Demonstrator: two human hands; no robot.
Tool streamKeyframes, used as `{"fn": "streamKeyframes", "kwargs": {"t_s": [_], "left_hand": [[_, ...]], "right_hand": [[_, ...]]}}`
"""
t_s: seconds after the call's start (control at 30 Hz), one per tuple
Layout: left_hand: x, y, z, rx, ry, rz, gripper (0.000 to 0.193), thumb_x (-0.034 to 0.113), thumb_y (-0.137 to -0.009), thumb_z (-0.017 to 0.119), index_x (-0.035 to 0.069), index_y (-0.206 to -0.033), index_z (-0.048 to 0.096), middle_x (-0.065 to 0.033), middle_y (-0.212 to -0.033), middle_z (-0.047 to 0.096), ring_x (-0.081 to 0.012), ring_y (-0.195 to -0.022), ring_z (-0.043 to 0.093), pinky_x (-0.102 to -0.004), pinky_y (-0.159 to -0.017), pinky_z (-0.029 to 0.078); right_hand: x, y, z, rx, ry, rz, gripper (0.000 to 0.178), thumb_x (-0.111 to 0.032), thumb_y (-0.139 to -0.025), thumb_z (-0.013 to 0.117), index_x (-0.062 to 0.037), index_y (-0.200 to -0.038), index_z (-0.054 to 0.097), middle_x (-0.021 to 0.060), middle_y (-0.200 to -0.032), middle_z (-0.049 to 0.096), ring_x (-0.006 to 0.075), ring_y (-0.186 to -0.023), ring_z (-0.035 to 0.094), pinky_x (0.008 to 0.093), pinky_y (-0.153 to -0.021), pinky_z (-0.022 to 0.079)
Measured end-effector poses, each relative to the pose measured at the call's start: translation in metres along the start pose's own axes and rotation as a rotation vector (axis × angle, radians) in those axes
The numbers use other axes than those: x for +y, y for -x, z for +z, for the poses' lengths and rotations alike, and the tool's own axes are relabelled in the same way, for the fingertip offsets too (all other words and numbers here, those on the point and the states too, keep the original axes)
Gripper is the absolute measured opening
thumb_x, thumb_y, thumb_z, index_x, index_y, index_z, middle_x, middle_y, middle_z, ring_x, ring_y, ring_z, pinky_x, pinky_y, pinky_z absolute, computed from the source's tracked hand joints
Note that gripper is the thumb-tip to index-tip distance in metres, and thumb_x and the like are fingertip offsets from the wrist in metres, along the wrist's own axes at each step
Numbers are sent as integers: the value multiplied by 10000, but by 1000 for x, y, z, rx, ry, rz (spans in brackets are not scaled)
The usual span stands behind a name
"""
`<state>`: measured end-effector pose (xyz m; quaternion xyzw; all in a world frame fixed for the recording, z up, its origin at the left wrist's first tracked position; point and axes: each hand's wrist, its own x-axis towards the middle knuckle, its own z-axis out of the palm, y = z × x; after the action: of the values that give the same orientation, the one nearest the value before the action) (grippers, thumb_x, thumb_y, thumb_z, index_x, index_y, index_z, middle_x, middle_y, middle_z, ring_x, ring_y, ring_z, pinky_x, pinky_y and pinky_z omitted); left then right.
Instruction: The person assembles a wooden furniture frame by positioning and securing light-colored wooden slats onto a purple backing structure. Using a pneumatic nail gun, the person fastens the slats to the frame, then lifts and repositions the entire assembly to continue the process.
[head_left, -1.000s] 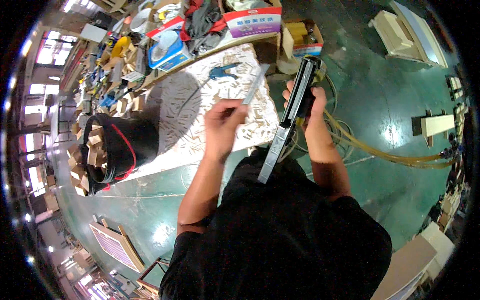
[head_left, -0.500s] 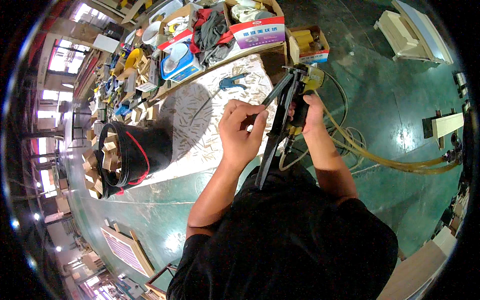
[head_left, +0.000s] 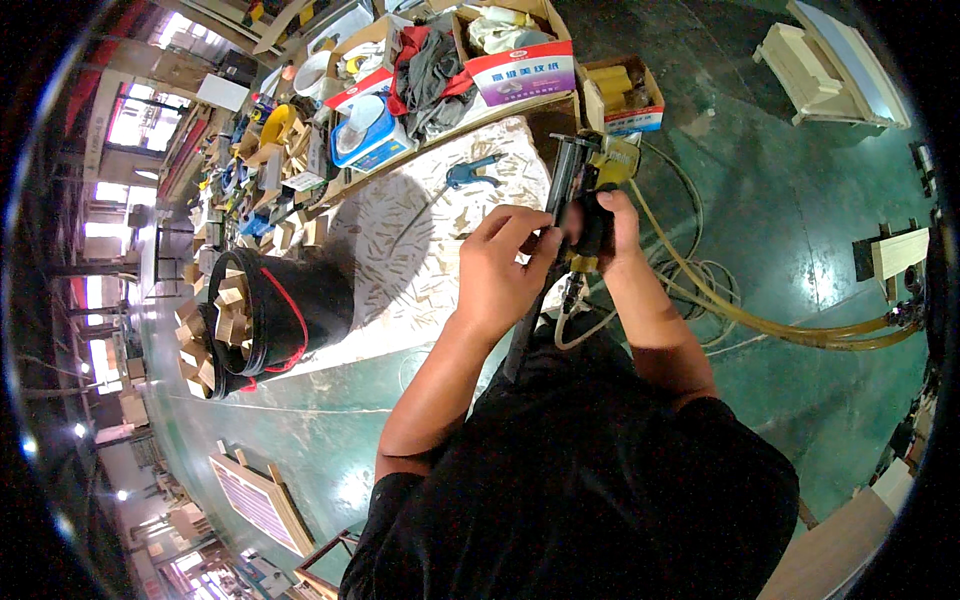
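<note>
So the left hand [head_left: 500, 275] has thumb and fingertips bunched up against the nail gun's long dark magazine [head_left: 565, 165], knuckles up, forearm [head_left: 430, 400] angling in from 7 o'clock. Can't tell if that grip's got anything pinched. Right hand's [head_left: 618, 228] grip is curled snug round the nail gun [head_left: 592, 225], 2 o'clock from the left, thumb up, arm in from 5. Blue-handled tool [head_left: 472, 175] on the tabletop [head_left: 360, 338], 11 o'clock.
</note>
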<state>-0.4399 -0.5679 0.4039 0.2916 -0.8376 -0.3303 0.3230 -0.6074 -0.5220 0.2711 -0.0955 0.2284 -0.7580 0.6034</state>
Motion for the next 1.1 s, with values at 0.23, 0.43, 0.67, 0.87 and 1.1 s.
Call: {"fn": "streamKeyframes", "kwargs": {"t_s": [0.23,0.43,0.67,0.87,1.1], "left_hand": [[-5,-14,-8,-187,-64,51,264,82,-856,759,31,-1110,710,-162,-1078,668,-287,-871,694,-367,-771,573],[-1,-17,-16,-388,-7,123,481,177,-889,746,24,-1326,612,-188,-1248,562,-335,-1079,603,-406,-923,513],[-16,13,-26,-518,185,139,656,495,-979,562,-21,-1385,554,-257,-1454,506,-400,-1373,462,-486,-1133,348],[5,32,-24,-390,244,116,664,521,-960,543,-43,-1305,614,-255,-1432,525,-413,-1354,477,-495,-1134,345],[17,16,-13,-341,3,206,506,420,-950,583,-20,-1188,658,-214,-1297,588,-380,-1188,559,-470,-1031,428]], "right_hand": [[8,-5,-3,69,-131,-7,471,-348,-790,669,-15,-1120,635,141,-833,700,270,-665,677,374,-589,566],[5,2,2,177,-234,62,440,-371,-819,670,-26,-1091,654,112,-895,701,265,-761,692,391,-682,582],[35,-39,-72,-170,-632,219,496,-484,-876,600,-28,-1065,647,102,-868,647,239,-773,654,325,-700,572],[31,-27,-43,286,-344,42,347,-454,-873,642,-127,-984,672,46,-836,712,207,-656,685,343,-529,536],[20,-30,-30,397,-216,60,367,-496,-900,619,-137,-966,653,12,-762,651,195,-651,639,348,-593,533]]}}
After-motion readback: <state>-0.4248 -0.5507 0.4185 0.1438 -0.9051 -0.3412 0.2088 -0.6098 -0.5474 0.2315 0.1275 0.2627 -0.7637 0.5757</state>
